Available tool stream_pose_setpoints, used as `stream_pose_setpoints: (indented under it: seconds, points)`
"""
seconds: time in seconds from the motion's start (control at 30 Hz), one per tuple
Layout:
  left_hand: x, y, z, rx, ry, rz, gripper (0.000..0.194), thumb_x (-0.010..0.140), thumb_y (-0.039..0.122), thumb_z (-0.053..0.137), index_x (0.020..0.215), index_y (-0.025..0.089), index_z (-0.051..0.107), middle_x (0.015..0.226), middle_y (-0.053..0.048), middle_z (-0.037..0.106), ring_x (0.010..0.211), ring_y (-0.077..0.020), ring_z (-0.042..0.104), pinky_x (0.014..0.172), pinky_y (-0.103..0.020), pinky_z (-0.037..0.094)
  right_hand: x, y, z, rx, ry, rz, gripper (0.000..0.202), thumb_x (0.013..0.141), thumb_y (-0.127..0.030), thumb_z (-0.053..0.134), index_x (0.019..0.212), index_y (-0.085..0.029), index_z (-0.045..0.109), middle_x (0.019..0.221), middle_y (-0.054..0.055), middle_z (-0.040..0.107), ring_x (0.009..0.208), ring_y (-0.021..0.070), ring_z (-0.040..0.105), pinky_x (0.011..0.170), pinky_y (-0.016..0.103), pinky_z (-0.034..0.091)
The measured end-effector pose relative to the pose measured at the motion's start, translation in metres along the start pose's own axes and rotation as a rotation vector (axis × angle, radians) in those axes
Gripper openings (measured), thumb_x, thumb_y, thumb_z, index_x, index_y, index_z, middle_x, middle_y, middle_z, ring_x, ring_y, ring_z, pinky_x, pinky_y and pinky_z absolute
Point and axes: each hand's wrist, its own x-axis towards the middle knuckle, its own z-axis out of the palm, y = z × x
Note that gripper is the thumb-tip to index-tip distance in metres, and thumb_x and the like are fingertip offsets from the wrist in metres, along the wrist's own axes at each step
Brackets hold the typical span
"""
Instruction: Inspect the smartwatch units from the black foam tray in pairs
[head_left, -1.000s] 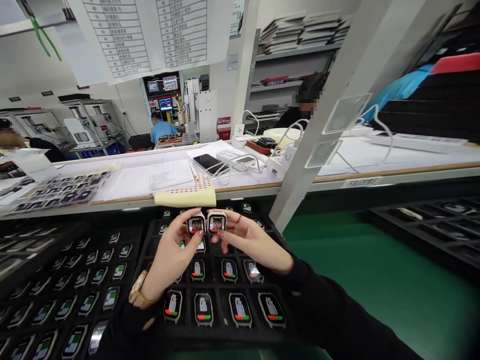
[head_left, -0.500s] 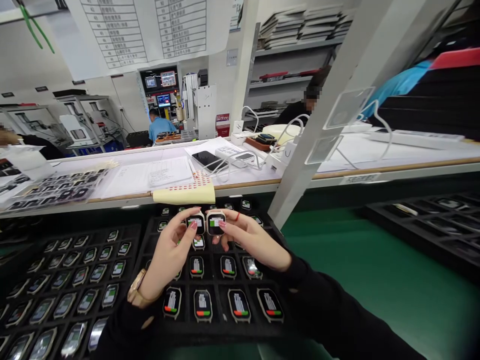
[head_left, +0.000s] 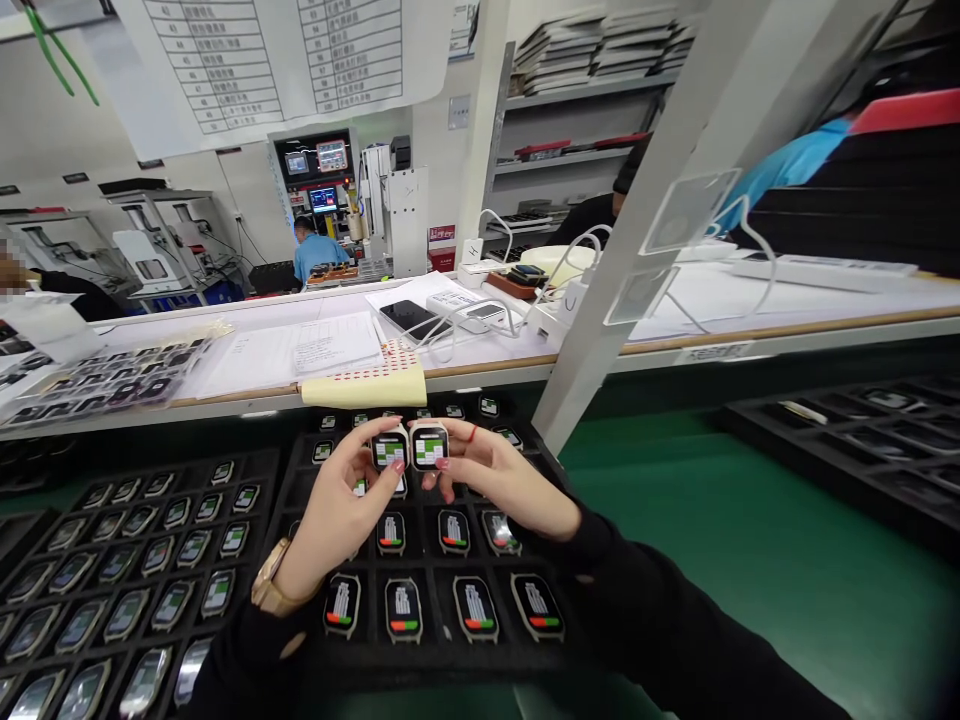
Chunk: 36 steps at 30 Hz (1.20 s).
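My left hand (head_left: 337, 505) holds a watch body (head_left: 389, 450) with a lit green and white screen, its thumb at the lower right of the glass. Beside it, a second watch body (head_left: 430, 447) with a similar screen is held by my right hand (head_left: 506, 475), thumb at its lower edge. The two watches are side by side, very close together. Under my hands lies a black compartment tray (head_left: 427, 655) of watch bodies; those in the front rows show red and green bars.
Another black tray of watches (head_left: 124, 615) lies at the left, and one more (head_left: 885, 480) at the right. Behind are a shelf edge (head_left: 480, 378), a slanted white post (head_left: 637, 230), a phone (head_left: 415, 320), cables and papers. People sit further back.
The screens on both held watches now show more green blocks. My thumbs have slid lower on the glass. The whole view has shifted slightly.
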Motion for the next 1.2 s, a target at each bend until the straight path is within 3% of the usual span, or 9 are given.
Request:
stream_pose_setpoints:
  seconds: [0.4, 0.57, 0.77, 0.9, 1.03, 1.1, 1.2]
  points:
    - [0.002, -0.001, 0.000, -0.009, 0.048, -0.012, 0.033, 0.091, 0.038, 0.065, 0.119, 0.023, 0.061, 0.109, -0.007, 0.065, 0.090, -0.0198, 0.062, 0.077, -0.030, 0.052, 0.002, 0.003, 0.001, -0.010, -0.010, 0.024, 0.044, 0.090, -0.039, 0.068, 0.125, -0.015, 0.059, 0.079, 0.004, 0.066, 0.065, 0.0156, 0.062, 0.057, 0.027, 0.050]
    - [0.002, -0.005, -0.001, 0.026, 0.016, -0.007, 0.031, 0.092, 0.033, 0.061, 0.121, 0.024, 0.060, 0.116, -0.007, 0.063, 0.097, -0.0218, 0.061, 0.078, -0.030, 0.053, 0.001, 0.008, -0.001, -0.017, -0.007, 0.011, 0.042, 0.087, -0.032, 0.069, 0.123, -0.016, 0.057, 0.080, 0.003, 0.066, 0.066, 0.0149, 0.063, 0.057, 0.026, 0.052]
    - [0.002, -0.002, -0.006, -0.026, -0.012, 0.000, 0.034, 0.089, 0.028, 0.060, 0.122, 0.022, 0.059, 0.116, -0.007, 0.063, 0.096, -0.0199, 0.062, 0.080, -0.029, 0.052, 0.000, 0.012, -0.001, 0.004, -0.024, 0.011, 0.049, 0.081, -0.025, 0.075, 0.124, -0.019, 0.053, 0.109, 0.008, 0.061, 0.080, 0.0170, 0.066, 0.054, 0.023, 0.054]
    - [0.000, 0.001, -0.036, 0.035, -0.006, -0.076, 0.042, 0.086, 0.035, 0.063, 0.125, 0.019, 0.056, 0.114, -0.008, 0.063, 0.091, -0.0186, 0.062, 0.080, -0.029, 0.052, -0.002, 0.010, -0.013, -0.051, -0.020, 0.084, 0.067, 0.081, -0.026, 0.078, 0.136, -0.022, 0.041, 0.115, 0.008, 0.057, 0.084, 0.0169, 0.068, 0.059, 0.024, 0.059]
    - [-0.004, -0.016, -0.086, 0.239, -0.074, -0.229, 0.065, 0.081, 0.042, 0.067, 0.137, 0.020, 0.045, 0.125, -0.009, 0.060, 0.105, -0.0206, 0.062, 0.093, -0.032, 0.051, -0.002, 0.013, -0.036, -0.176, -0.060, 0.223, 0.068, 0.079, -0.032, 0.081, 0.134, -0.017, 0.045, 0.107, 0.008, 0.062, 0.089, 0.0207, 0.070, 0.069, 0.030, 0.064]
    - [-0.007, -0.034, -0.108, 0.297, -0.069, -0.276, 0.073, 0.077, 0.044, 0.068, 0.140, 0.017, 0.042, 0.122, -0.011, 0.062, 0.102, -0.0215, 0.063, 0.093, -0.034, 0.051, 0.001, 0.017, -0.045, -0.303, -0.063, 0.297, 0.069, 0.079, -0.034, 0.080, 0.136, -0.014, 0.047, 0.101, 0.008, 0.065, 0.078, 0.0191, 0.070, 0.061, 0.028, 0.063]
    - [-0.011, -0.066, -0.129, 0.405, -0.021, -0.328, 0.078, 0.074, 0.045, 0.068, 0.141, 0.013, 0.043, 0.104, -0.009, 0.066, 0.079, -0.0201, 0.063, 0.076, -0.034, 0.052, 0.008, 0.027, -0.051, -0.631, -0.076, 0.407, 0.064, 0.086, -0.030, 0.072, 0.141, -0.010, 0.045, 0.085, 0.005, 0.067, 0.049, 0.0114, 0.058, 0.042, 0.022, 0.051]
